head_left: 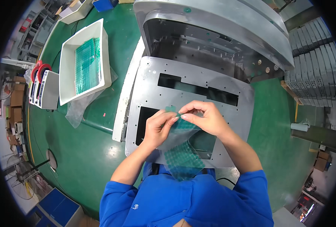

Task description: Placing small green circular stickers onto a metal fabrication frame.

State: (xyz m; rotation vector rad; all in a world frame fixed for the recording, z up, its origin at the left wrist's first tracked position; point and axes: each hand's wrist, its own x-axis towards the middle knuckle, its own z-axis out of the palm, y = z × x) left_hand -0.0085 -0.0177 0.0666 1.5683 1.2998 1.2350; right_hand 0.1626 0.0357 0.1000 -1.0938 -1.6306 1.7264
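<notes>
Centrally, a green dotted sheet (183, 159) hangs below both hands, over the grey metal panel (153, 83). Left hand (158, 128) and right hand (205, 117) pinch its top edge, fingertips nearly touching. Upper left, a white tray (66, 68) holds more sheets (85, 64).

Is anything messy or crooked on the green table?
Nothing looks broken or spilled. One small oddity: the white tray sits tilted on a crumpled clear plastic bag that sticks out from under it. Both hands, left hand and right hand, hold a green dotted sheet over the grey metal panel.
</notes>
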